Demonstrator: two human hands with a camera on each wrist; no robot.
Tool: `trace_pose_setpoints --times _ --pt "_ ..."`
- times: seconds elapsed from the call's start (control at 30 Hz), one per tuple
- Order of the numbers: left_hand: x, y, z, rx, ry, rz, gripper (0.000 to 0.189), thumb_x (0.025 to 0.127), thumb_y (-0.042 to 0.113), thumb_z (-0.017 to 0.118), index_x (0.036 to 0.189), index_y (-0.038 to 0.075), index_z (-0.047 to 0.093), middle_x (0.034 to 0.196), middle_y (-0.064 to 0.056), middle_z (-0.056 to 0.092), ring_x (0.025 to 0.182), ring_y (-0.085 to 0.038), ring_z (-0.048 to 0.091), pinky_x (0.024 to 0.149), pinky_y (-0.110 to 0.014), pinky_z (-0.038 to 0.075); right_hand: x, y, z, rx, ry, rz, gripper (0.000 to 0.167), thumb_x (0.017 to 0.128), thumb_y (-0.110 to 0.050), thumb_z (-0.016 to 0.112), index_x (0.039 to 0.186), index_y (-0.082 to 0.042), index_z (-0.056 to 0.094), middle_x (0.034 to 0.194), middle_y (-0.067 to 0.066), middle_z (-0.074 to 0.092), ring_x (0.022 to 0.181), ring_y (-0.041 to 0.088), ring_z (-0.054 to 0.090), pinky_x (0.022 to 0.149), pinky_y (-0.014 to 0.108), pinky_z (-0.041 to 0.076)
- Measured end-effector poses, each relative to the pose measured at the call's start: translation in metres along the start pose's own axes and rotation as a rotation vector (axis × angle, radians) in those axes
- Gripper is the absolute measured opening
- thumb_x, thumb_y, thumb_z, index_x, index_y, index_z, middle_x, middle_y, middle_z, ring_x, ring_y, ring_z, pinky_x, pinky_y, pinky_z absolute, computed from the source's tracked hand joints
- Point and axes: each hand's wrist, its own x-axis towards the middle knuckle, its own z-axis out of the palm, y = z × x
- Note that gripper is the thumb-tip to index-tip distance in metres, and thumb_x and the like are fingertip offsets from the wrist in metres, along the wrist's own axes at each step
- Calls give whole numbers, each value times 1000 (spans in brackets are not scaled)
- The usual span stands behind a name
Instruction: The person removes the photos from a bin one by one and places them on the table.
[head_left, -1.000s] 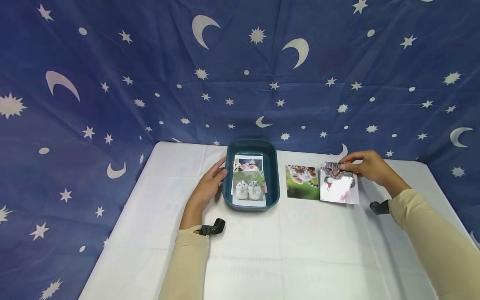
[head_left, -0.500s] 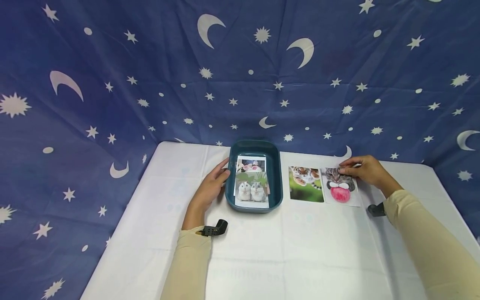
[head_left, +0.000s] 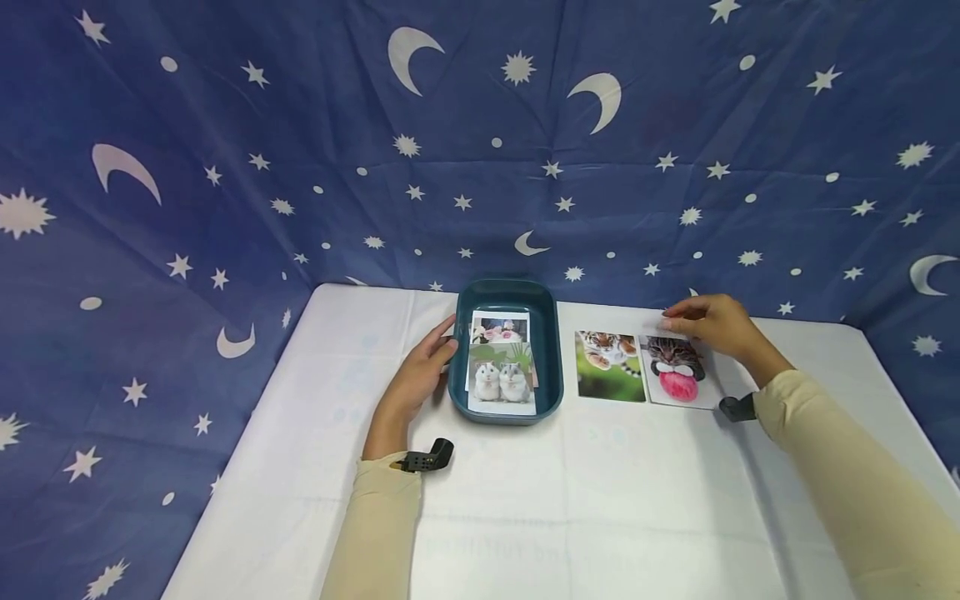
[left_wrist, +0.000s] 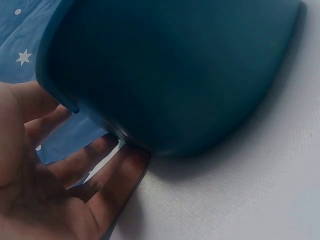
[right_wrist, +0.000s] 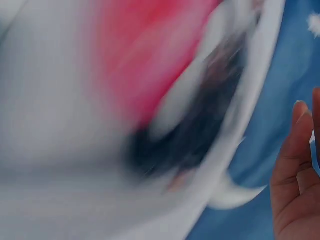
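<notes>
My left hand (head_left: 412,375) rests with extended fingers on the left side of a dark teal plastic bin (head_left: 557,358). In the left wrist view its fingertips lie right at the bin's outer wall (left_wrist: 175,90). Inside the bin is a photo of two white hamsters (head_left: 501,387), overlapping a photo with pink flowers (head_left: 498,332). My right hand (head_left: 716,325), holding nothing, hovers over the top edge of a cat photo (head_left: 678,387) with a pink ball. The right wrist view shows this photo blurred, with the right hand (right_wrist: 295,185) apart from it.
A tiger cub photo (head_left: 609,371) lies between the bin and the cat photo, close beside the latter. A white cloth (head_left: 495,517) covers the table. Behind it hangs a blue curtain (head_left: 480,108) with moons and stars.
The cat photo, earlier held tilted and glaring, now lies flat on the table beside the tiger photo. My right hand has let go of it and lifted slightly. The left hand stays.
</notes>
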Motion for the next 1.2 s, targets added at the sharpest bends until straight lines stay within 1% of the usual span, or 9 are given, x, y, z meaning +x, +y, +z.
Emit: trace_pose_setpoints --times 0.2,0.3,0.43,0.67,0.8,0.87,0.93,1.1,1.2 --pt "0 -2 -3 11 16 -5 47 107 30 52 153 42 44 158 -9 43 143 -27 46 118 -52 39 6 -63 20 92 -34 -154 42 91 -43 76 117 -10 76 115 10 74 97 31 68 80 47 59" --pt "-1 -2 -4 11 19 0 48 107 30 52 153 41 44 156 -10 45 141 -27 48 117 -51 40 10 -97 30 131 -68 -198 39 91 -43 76 115 -13 77 114 8 74 96 26 67 81 47 59" --pt "-2 -3 -4 10 14 5 49 108 29 52 155 38 43 154 -10 47 140 -28 49 117 -51 40 17 -138 44 174 -138 -249 35 92 -40 76 115 -13 77 112 7 74 94 23 68 82 46 60" --pt "-3 -2 -3 31 27 -3 49 107 31 53 154 40 44 155 -9 47 142 -28 48 119 -51 38 32 -194 79 224 -307 -344 45 92 -34 78 127 -6 71 114 6 73 97 20 69 82 41 61" --pt "-2 -1 -3 31 24 -6 48 107 32 54 152 43 45 155 -8 47 141 -27 49 118 -51 39 40 -217 102 251 -393 -363 46 91 -29 79 130 -5 68 111 7 73 94 26 70 83 45 60" --pt "-2 -1 -4 27 15 -4 47 107 33 53 152 45 45 155 -9 47 142 -28 48 117 -52 40 44 -226 112 242 -410 -376 46 90 -28 80 129 -5 69 109 7 73 93 28 69 81 44 60" --pt "-1 -1 -4 23 6 0 47 107 33 53 152 45 45 155 -9 47 141 -28 49 117 -52 40 48 -231 121 237 -425 -369 45 90 -28 81 128 -5 69 107 7 73 95 34 69 82 45 59" --pt "-2 1 -3 20 -15 10 47 108 32 52 152 45 43 155 -10 47 141 -29 49 115 -53 42 54 -234 137 250 -474 -283 46 90 -29 81 127 -4 70 103 8 73 103 45 65 90 56 54" --pt "-3 2 -3 23 -21 11 47 108 33 51 153 45 42 156 -10 46 141 -29 49 115 -52 43 57 -233 143 234 -491 -228 45 90 -30 81 125 -5 70 104 8 73 102 40 66 92 55 54"
